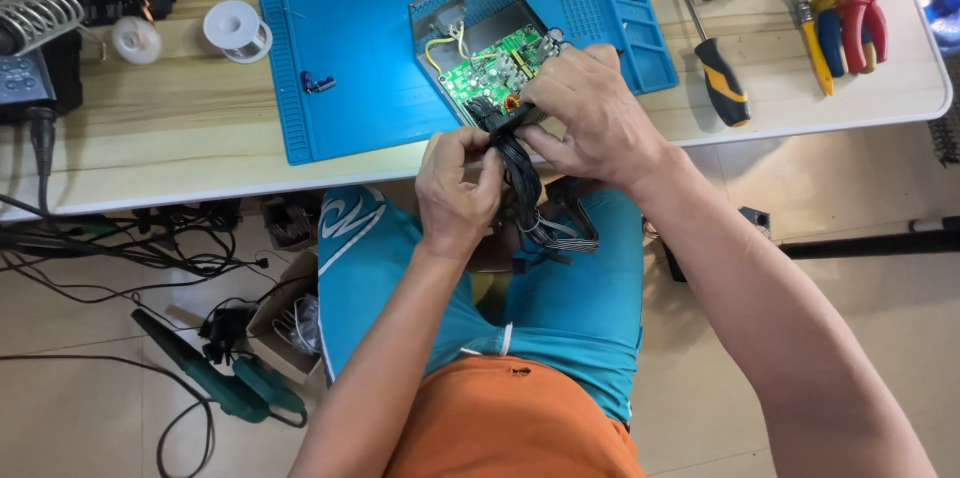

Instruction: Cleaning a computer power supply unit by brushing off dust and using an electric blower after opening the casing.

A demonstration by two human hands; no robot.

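Note:
An opened power supply unit (pixel 478 23) with a grey mesh metal case and a green circuit board (pixel 490 73) sits on a blue work mat (pixel 350 28) near the table's front edge. A thick bundle of black cables (pixel 525 193) runs from it down over my lap. My left hand (pixel 458 188) is closed around the bundle just below the table edge. My right hand (pixel 590 118) pinches the same cables where they leave the board.
A screwdriver (pixel 722 78) lies right of the mat, with pliers and cutters (pixel 850 23) further right. A solder spool (pixel 238 31) and soldering station (pixel 35 48) are at left. Tangled wires, a cardboard box (pixel 285 323) and a green power tool (pixel 225 378) lie on the floor.

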